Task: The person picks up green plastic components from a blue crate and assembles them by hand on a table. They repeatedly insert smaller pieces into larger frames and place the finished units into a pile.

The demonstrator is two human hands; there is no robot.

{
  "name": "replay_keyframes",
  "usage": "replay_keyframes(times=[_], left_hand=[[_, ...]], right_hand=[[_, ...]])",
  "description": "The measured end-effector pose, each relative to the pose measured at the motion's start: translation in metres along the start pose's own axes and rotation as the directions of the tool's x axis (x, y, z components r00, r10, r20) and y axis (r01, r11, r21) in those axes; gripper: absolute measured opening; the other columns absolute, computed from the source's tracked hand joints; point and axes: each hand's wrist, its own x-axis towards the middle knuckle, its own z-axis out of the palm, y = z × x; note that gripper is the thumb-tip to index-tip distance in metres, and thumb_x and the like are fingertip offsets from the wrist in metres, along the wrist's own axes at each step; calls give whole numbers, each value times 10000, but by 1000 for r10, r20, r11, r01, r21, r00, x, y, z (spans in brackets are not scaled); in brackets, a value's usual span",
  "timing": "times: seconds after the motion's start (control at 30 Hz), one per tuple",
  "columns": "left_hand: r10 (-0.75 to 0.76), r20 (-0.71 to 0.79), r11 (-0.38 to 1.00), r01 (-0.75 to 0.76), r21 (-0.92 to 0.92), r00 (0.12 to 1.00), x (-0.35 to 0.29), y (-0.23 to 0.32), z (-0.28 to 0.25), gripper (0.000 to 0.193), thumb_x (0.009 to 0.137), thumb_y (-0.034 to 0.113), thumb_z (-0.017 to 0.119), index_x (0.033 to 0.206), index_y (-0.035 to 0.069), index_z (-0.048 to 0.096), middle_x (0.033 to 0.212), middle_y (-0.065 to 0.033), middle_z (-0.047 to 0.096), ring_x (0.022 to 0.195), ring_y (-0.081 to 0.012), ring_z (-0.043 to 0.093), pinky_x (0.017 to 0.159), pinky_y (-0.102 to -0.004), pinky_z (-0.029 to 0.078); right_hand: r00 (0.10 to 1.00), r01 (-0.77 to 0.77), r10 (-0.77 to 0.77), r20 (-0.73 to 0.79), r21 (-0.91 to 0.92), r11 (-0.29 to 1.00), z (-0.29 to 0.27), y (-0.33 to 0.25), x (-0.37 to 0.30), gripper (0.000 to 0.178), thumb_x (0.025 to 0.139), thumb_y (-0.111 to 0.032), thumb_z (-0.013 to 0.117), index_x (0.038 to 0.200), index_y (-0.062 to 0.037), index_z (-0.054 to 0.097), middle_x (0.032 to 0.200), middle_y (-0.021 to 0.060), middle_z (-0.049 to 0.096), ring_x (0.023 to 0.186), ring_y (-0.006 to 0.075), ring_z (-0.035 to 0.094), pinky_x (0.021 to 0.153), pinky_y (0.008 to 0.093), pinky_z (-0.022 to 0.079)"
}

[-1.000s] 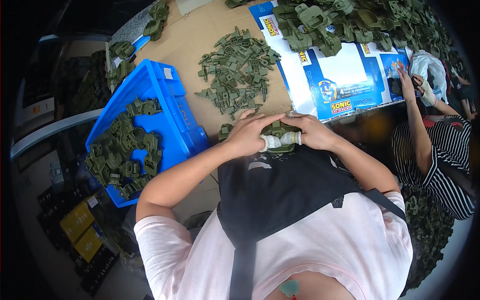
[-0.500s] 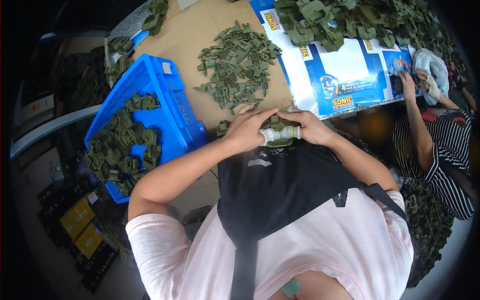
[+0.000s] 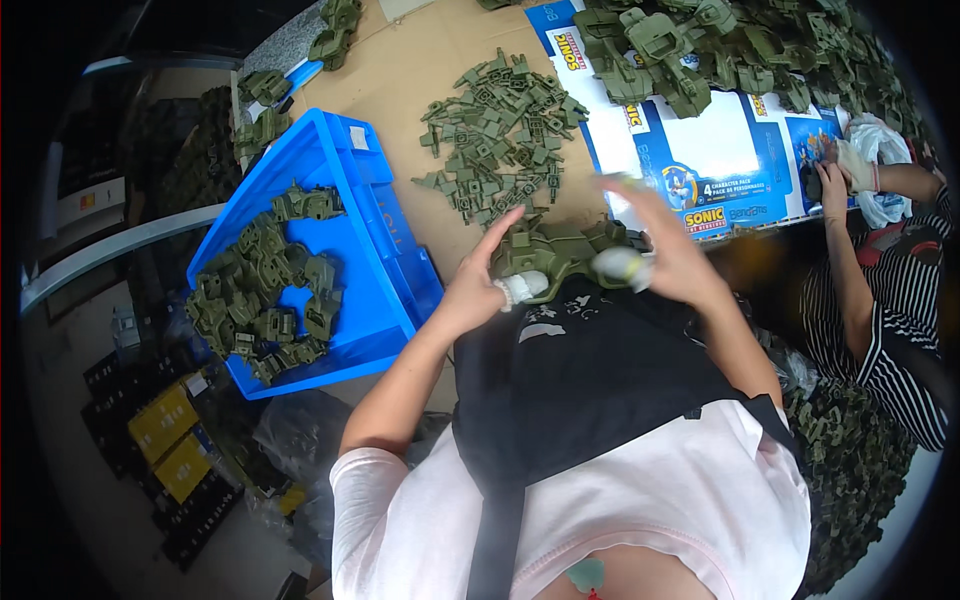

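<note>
Across the tabletop (image 3: 398, 72) lie brown cardboard and, toward the right, a blue-and-white printed sheet (image 3: 705, 135), with a broad heap of dark-green moulded parts (image 3: 665, 60) over its back. At the far right I see 1 co-worker (image 3: 885, 300) in stripes. Off to the left, a blue crate (image 3: 388, 232) carries more green parts (image 3: 262, 280). Nearer the middle sits a pile of small green pieces (image 3: 505, 140) on the cardboard.

Just this side of that pile, above the black apron (image 3: 600, 350), is 1 larger green part (image 3: 562, 250), its long axis running roughly left to right between the 2 hands. The left hand (image 3: 480, 285) is nearer, its grip closed round the part's left end, so the part extends rightward from it. The right hand (image 3: 682, 250), blurred, has its grip released, fingers spread past the part's right end; whether its thumb touches, I cannot tell. White wraps (image 3: 527, 288) cover both thumbs.
</note>
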Motion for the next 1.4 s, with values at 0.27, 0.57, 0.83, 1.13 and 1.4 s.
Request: replay_keyframes(times=[0.27, 0.57, 0.83, 1.13, 1.4], left_hand=[[217, -54, 926, -188, 328, 975, -14, 0, 15, 736, 665, 44, 702, 1318, 14, 362, 1306, -147, 439, 1222, -215, 402, 1006, -314, 314], [259, 34, 852, -245, 463, 965, -1, 13, 16, 804, 663, 162, 680, 1366, 112, 292, 1217, -186, 447, 1121, -354, 461, 911, -394, 392], [508, -195, 844, -530, -86, 839, 9, 31, 15, 629, 889, 291, 463, 1389, 24, 191, 1419, -126, 280, 1276, -245, 330, 1032, -332, 262], [317, 17, 948, -317, 20, 948, 9, 27, 25, 423, 911, 176, 445, 1308, 41, 393, 1338, -96, 417, 1224, -188, 399, 1005, -292, 303], [286, 264, 821, -378, 428, 921, 23, 49, 19, 679, 775, 142, 630, 1364, 97, 297, 1255, -158, 485, 1144, -243, 486, 939, -332, 381]], right_hand=[[903, 231, -264, 338, 136, 963, 26, -17, 28, 721, 722, -176, 647, 1355, -130, 304, 1193, 178, 507, 1069, 352, 495, 890, 402, 406], [940, 205, -205, 273, 28, 978, 9, -10, 30, 698, 660, 13, 628, 1310, -71, 385, 1168, 190, 523, 1069, 341, 513, 924, 394, 404], [983, 89, 37, -181, 641, 762, 25, -47, 26, 875, 701, -170, 732, 1379, -29, 199, 1320, 129, 366, 1214, 237, 381, 988, 347, 339], [990, 13, -51, 130, 278, 960, 1, -24, -5, 796, 705, -222, 721, 1327, -64, 251, 1291, 175, 393, 1209, 283, 398, 988, 362, 326], [989, 134, -142, 42, 162, 978, -24, 4, -30, 495, 739, -227, 675, 1177, -96, 483, 1117, 115, 547, 1028, 287, 527, 881, 360, 404]])
